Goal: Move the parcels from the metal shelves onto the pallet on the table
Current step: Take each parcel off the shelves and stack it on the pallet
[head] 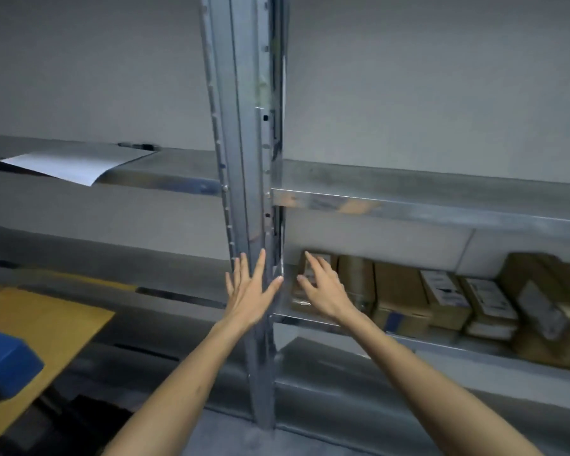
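Both hands are apart and spread, fingers straight, holding nothing. The left hand (250,291) sits at centre frame in front of the upright post (244,159) of the metal shelves (408,205); whether it touches the post cannot be told. The right hand (323,287) is just right of the post, its fingers over the front of the leftmost parcel (332,258), a small brown box with a white label. Motion blur hides whether the fingertips touch it.

That parcel stands at the left end of a row of parcels (441,291) along the shelf level at middle right of the frame (brown cartons, several with white labels, packed side by side), running from the right hand to the right edge. All of the row lies right of the post, so the left hand is near only the first box.

On the shelf at upper left lie a white sheet of paper (73,166) and, behind it, a dark pen (139,147). At lower left a blue block (4,363) rests on a tan cardboard sheet (53,324).
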Demonstrator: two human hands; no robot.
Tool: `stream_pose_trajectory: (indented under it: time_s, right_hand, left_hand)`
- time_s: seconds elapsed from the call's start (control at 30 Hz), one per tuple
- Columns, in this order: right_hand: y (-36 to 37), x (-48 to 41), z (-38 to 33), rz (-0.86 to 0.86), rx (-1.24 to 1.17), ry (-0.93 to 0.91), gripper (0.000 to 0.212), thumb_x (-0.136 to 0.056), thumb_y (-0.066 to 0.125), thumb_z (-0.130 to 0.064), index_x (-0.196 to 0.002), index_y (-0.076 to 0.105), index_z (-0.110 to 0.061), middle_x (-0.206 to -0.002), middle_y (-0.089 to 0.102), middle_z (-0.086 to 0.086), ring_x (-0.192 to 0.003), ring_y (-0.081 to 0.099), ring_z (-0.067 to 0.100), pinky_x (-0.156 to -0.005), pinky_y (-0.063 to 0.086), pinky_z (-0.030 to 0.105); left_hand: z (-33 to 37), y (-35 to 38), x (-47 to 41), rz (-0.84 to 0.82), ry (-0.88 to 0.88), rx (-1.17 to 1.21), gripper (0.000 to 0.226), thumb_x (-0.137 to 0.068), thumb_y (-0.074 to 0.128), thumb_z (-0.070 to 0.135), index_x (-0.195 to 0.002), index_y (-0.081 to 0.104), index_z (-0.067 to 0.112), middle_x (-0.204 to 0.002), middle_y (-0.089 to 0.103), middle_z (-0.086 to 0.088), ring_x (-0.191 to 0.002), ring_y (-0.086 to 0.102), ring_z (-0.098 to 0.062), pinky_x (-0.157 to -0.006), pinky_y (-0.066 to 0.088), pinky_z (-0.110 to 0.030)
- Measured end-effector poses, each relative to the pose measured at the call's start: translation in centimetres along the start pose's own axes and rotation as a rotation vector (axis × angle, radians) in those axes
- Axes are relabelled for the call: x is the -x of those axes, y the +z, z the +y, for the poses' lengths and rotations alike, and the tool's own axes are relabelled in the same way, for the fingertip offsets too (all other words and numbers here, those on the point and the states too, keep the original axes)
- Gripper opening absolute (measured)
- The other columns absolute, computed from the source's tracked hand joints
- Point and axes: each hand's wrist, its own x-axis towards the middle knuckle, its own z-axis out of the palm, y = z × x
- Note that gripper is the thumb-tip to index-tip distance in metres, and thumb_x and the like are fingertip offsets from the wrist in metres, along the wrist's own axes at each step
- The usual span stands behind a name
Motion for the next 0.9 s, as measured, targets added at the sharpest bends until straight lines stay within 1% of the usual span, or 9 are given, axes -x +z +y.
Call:
stream_pose_trajectory:
  time_s: [0.2, 0.37, 0.5, 0.57, 0.67, 0.73, 0.77, 0.83, 0.9]
  right_hand:
    - [-6.7, 3.7, 8.9, 0.115, -0.002, 0.207, 0.063, -0.100, 0.045, -0.045, -0.156, 0.019, -0.033, -0.164, 0.015, 0.010, -0.149, 0.018, 0.031, -0.115, 0.024, 0.050]
    - [-11.8, 6.7, 16.0, 0.221, 0.014, 0.379, 0.064, -0.100, 0.047, -0.043, -0.156, 0.020, -0.031, -0.163, 0.017, 0.011, -0.149, 0.018, 0.031, -0.117, 0.024, 0.049]
    - [-16.3, 8.6, 21.4, 0.294, 0.044, 0.494, 0.063, -0.100, 0.046, -0.043, -0.156, 0.021, -0.030, -0.163, 0.018, 0.010, -0.148, 0.021, 0.031, -0.116, 0.026, 0.050]
    - [-18.3, 9.4, 24.0, 0.320, 0.072, 0.552, 0.063, -0.100, 0.045, -0.045, -0.156, 0.021, -0.030, -0.162, 0.019, 0.009, -0.148, 0.020, 0.031, -0.116, 0.027, 0.051]
    - [-21.3, 10.6, 27.4, 0.371, 0.119, 0.622, 0.063, -0.100, 0.046, -0.044, -0.156, 0.023, -0.027, -0.161, 0.021, 0.011, -0.148, 0.020, 0.032, -0.116, 0.028, 0.050]
    - [-23.0, 11.3, 29.1, 0.431, 0.136, 0.643, 0.061, -0.100, 0.048, -0.039, -0.155, 0.026, -0.024, -0.160, 0.025, 0.013, -0.147, 0.023, 0.031, -0.117, 0.028, 0.047]
    - [-23.8, 11.6, 29.8, 0.462, 0.138, 0.646, 0.060, -0.100, 0.049, -0.036, -0.154, 0.029, -0.021, -0.159, 0.027, 0.014, -0.147, 0.024, 0.031, -0.117, 0.027, 0.044]
    - [-25.2, 12.3, 31.0, 0.518, 0.153, 0.649, 0.056, -0.100, 0.050, -0.030, -0.152, 0.034, -0.018, -0.157, 0.032, 0.014, -0.146, 0.027, 0.028, -0.117, 0.027, 0.040]
    - [-26.4, 13.0, 32.0, 0.564, 0.196, 0.650, 0.053, -0.099, 0.050, -0.027, -0.150, 0.039, -0.018, -0.154, 0.036, 0.011, -0.143, 0.031, 0.027, -0.116, 0.029, 0.039]
  left_hand:
    - [8.0, 6.1, -0.7, -0.122, 0.135, -0.003, 0.077, -0.094, 0.027, 0.072, -0.155, -0.009, 0.043, -0.165, -0.015, -0.012, -0.151, -0.018, -0.024, -0.120, -0.012, -0.048]
    - [15.9, 12.3, -2.4, -0.255, 0.237, -0.016, 0.076, -0.095, 0.031, 0.069, -0.156, -0.004, 0.040, -0.165, -0.001, -0.020, -0.153, -0.006, -0.031, -0.120, -0.007, -0.051]
    - [23.1, 17.2, -4.1, -0.395, 0.332, 0.004, 0.078, -0.094, 0.029, 0.071, -0.157, 0.003, 0.035, -0.163, 0.011, -0.023, -0.151, 0.009, -0.037, -0.120, 0.003, -0.053]
    - [26.9, 19.5, -4.9, -0.447, 0.393, 0.034, 0.078, -0.093, 0.030, 0.072, -0.156, -0.002, 0.040, -0.165, 0.003, -0.018, -0.150, 0.013, -0.037, -0.119, 0.009, -0.055]
    - [31.9, 22.7, -5.8, -0.495, 0.493, 0.113, 0.078, -0.093, 0.032, 0.072, -0.151, -0.016, 0.050, -0.164, -0.022, -0.005, -0.152, -0.005, -0.033, -0.118, 0.010, -0.058]
    - [34.4, 24.5, -6.1, -0.522, 0.546, 0.129, 0.078, -0.094, 0.031, 0.071, -0.150, -0.019, 0.049, -0.163, -0.023, -0.006, -0.151, -0.018, -0.029, -0.121, 0.002, -0.056]
    - [35.4, 25.4, -6.2, -0.539, 0.561, 0.127, 0.078, -0.094, 0.029, 0.072, -0.151, -0.019, 0.048, -0.163, -0.022, -0.007, -0.150, -0.019, -0.029, -0.122, -0.001, -0.055]
    - [37.3, 27.1, -6.0, -0.590, 0.559, 0.149, 0.079, -0.093, 0.027, 0.074, -0.152, -0.017, 0.047, -0.165, -0.016, -0.008, -0.152, -0.010, -0.033, -0.122, -0.001, -0.053]
    - [39.2, 28.4, -5.4, -0.654, 0.521, 0.217, 0.078, -0.092, 0.029, 0.075, -0.151, -0.016, 0.049, -0.167, -0.003, -0.008, -0.152, 0.006, -0.035, -0.122, 0.010, -0.055]
